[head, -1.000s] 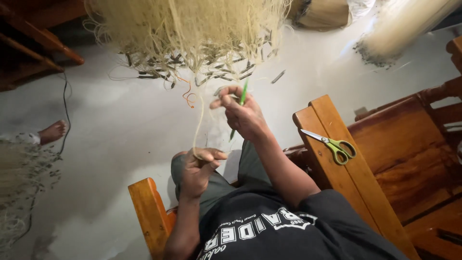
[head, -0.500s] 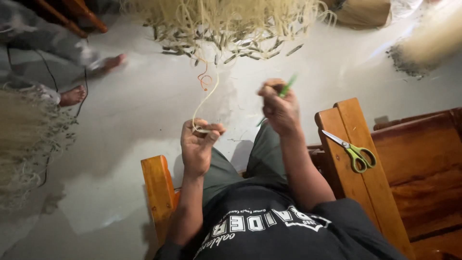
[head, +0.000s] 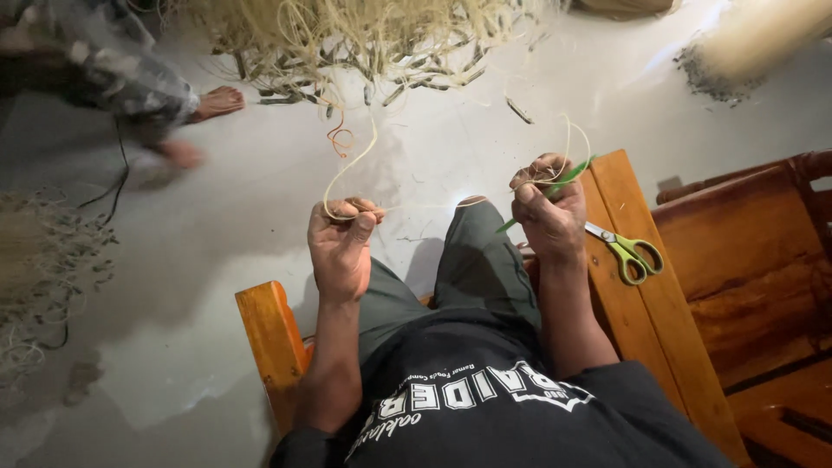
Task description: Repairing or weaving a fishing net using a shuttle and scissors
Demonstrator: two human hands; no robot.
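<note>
I sit on a wooden chair, looking down at my lap. My left hand [head: 342, 247] is closed around a pale cord [head: 416, 206] that runs across to my right hand [head: 548, 212]. The right hand pinches the same cord together with a thin green needle-like tool [head: 568, 182]. From the left hand the cord curves up to a hanging mass of pale netting [head: 364, 35] fringed with small dark weights. A short orange thread [head: 340, 139] dangles from the net.
Green-handled scissors [head: 628, 251] lie on the wooden armrest [head: 650, 303] at my right. Another person's bare feet [head: 217, 102] stand at the upper left on the grey floor. More netting [head: 39, 277] lies heaped at the left edge. A wooden bench [head: 754, 251] is at right.
My hands have drawn apart, pulling the cord taut between them; the right hand dropped lower to the right. The view swung, bringing the other person's feet further in.
</note>
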